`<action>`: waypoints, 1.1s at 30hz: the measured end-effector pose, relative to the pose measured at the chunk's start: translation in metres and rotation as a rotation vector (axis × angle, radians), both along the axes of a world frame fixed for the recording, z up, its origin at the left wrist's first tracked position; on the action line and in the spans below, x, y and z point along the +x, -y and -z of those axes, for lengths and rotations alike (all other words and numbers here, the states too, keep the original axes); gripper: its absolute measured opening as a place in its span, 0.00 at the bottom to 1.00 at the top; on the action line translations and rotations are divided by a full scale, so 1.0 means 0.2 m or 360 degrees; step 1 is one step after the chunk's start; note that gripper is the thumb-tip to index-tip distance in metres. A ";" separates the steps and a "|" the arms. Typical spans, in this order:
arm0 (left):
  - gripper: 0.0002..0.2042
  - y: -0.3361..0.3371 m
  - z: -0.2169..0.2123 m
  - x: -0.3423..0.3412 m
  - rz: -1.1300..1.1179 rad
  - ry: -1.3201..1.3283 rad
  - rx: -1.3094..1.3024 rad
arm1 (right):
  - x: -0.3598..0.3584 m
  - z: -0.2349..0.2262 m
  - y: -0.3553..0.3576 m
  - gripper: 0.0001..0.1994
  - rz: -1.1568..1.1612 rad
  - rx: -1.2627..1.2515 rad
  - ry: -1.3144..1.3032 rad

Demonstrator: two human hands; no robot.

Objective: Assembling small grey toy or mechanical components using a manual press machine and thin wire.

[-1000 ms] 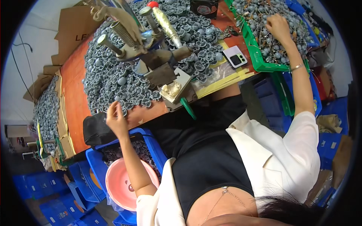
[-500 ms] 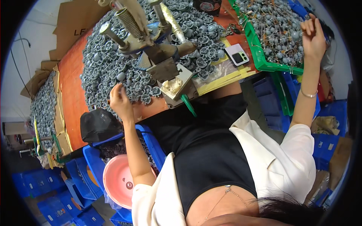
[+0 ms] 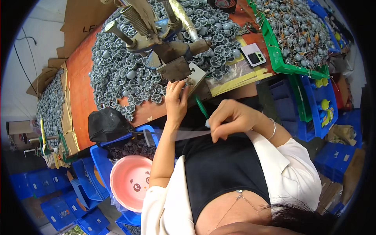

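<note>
My left hand (image 3: 176, 101) reaches up to the pale base plate (image 3: 194, 77) of a metal hand press (image 3: 164, 47). Its fingertips pinch a small grey part against the plate, and the fingers mostly hide that part. My right hand (image 3: 231, 118) is closed around the lower tip of the press's green lever handle (image 3: 200, 106), just in front of my chest. A heap of grey round plastic parts (image 3: 125, 74) covers the orange table (image 3: 80, 94) around the press, to the left of my left hand.
A green tray (image 3: 280, 64) of wired grey parts stands at the upper right, with a small phone (image 3: 255, 55) beside it. A black cloth bundle (image 3: 107, 123), a pink bowl (image 3: 129, 182) and blue crates (image 3: 94, 156) sit lower left. More blue bins (image 3: 313, 109) are stacked at the right.
My left hand moved right from the edge of the grey heap to the press plate. My right hand came back from the green tray and closed on the lever handle.
</note>
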State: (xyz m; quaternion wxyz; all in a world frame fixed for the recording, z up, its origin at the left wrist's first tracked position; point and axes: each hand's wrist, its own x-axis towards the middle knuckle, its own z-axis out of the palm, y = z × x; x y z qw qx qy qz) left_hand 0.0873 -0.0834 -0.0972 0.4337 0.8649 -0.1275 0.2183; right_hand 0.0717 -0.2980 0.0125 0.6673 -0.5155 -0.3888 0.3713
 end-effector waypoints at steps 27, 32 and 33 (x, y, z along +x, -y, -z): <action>0.12 -0.05 -0.03 -0.03 0.0065 -0.0012 -0.0133 | -0.04 0.13 0.01 0.08 0.0026 -0.0077 -0.0044; 0.05 -0.21 -0.08 0.07 -0.0327 0.0077 0.0387 | -0.03 0.14 0.01 0.07 0.0062 -0.0099 -0.0169; 0.05 -0.23 -0.06 0.10 -0.0288 -0.0043 0.0560 | -0.03 0.15 0.00 0.07 0.0051 -0.0084 -0.0149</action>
